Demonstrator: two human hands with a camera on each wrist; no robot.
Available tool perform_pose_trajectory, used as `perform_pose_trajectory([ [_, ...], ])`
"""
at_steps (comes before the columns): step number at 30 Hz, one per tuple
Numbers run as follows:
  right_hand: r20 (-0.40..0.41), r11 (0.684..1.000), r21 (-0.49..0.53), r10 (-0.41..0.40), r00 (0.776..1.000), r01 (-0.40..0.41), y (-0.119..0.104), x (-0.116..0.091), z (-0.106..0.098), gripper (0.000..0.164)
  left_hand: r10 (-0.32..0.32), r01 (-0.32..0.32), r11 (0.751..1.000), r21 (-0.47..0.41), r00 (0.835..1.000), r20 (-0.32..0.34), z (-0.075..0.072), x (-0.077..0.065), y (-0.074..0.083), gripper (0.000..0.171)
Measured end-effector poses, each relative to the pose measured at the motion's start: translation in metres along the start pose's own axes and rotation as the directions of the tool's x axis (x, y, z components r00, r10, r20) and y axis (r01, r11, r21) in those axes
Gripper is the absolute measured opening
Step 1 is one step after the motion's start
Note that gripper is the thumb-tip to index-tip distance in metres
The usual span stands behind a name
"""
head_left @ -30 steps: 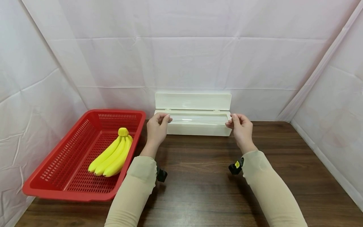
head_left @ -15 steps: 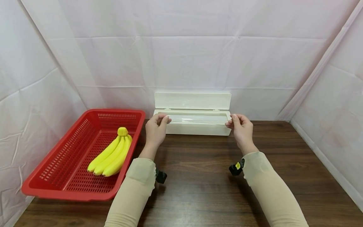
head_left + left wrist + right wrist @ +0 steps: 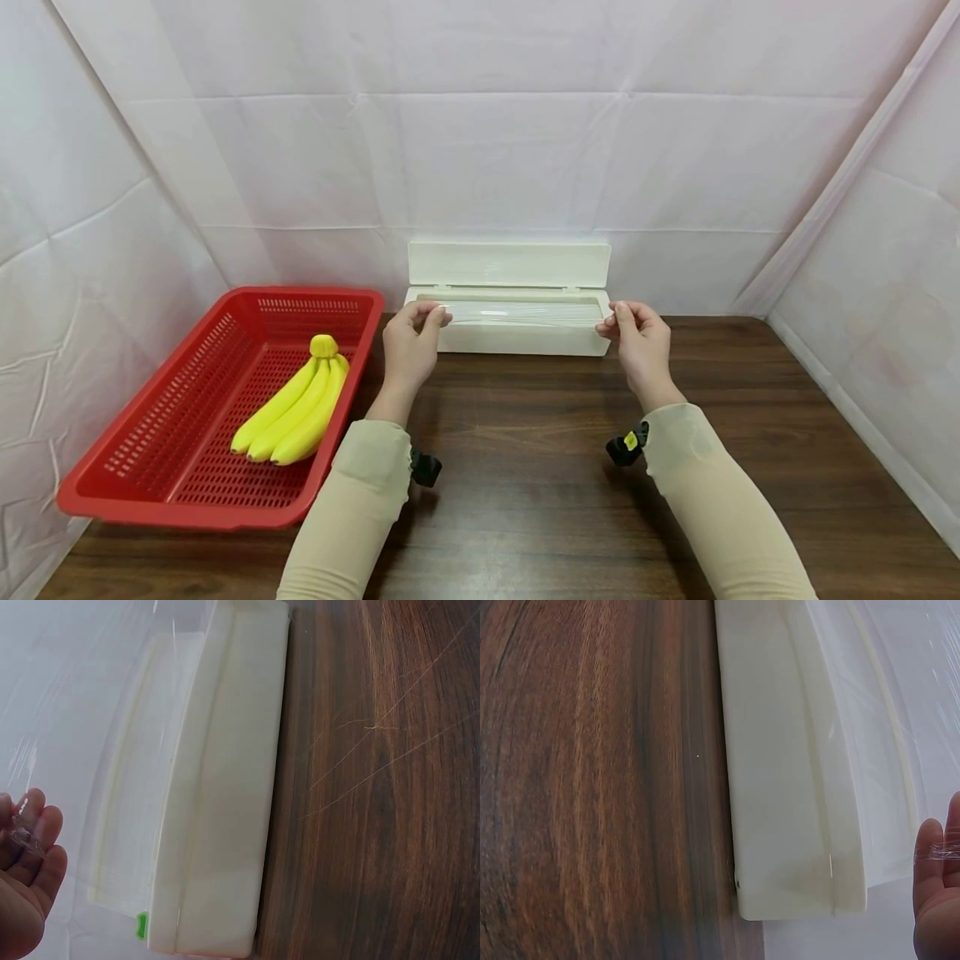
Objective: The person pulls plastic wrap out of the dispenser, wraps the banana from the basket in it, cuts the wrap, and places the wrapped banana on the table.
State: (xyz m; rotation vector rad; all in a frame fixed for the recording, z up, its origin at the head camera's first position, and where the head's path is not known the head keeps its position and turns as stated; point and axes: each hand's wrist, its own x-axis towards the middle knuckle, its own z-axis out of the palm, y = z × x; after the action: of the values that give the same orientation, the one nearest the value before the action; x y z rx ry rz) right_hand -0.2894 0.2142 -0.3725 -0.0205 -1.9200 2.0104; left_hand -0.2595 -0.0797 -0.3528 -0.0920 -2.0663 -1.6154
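Note:
Clear plastic wrap [image 3: 517,314] stretches between both hands above a long white dispenser box [image 3: 525,340], whose lid [image 3: 510,264] stands raised at the back. My left hand [image 3: 411,342] pinches one corner of the wrap between thumb and fingers, near the box's left end. At the right end my right hand [image 3: 641,346] pinches the opposite corner. In the left wrist view, bunched film [image 3: 28,838] crosses the curled fingers [image 3: 51,825]. The right wrist view shows film [image 3: 939,852] gathered over the fingers [image 3: 930,840] beside the box.
A red perforated basket [image 3: 187,515] at the left holds a bunch of yellow bananas [image 3: 300,408]. Behind the box hangs a white cloth backdrop [image 3: 495,167], with more cloth along both sides. Everything stands on a dark wooden table [image 3: 517,500].
Both hands keep their grip on the wrap in nearly the same place. The film between them appears slightly more drawn up over the box opening.

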Motion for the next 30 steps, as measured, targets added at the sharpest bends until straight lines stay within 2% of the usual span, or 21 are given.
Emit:
perform_pose_trajectory([
  [11,-0.001,0.999,0.031,0.008,1.000,-0.008,-0.004,-0.006,0.000,0.015,-0.023,0.023,0.999,-0.026,1.000,0.001,-0.002,-0.004,-0.001,0.013],
  [21,0.000,0.999,0.021,-0.024,1.000,0.024,-0.002,-0.010,-0.002,0.015,-0.029,0.028,0.999,-0.032,1.000,-0.010,-0.003,-0.009,0.002,0.013],
  [30,-0.007,0.999,0.031,-0.044,0.999,0.044,-0.002,-0.013,-0.003,0.025,-0.013,0.012,0.999,-0.030,1.000,-0.012,-0.006,-0.013,0.003,0.013],
])
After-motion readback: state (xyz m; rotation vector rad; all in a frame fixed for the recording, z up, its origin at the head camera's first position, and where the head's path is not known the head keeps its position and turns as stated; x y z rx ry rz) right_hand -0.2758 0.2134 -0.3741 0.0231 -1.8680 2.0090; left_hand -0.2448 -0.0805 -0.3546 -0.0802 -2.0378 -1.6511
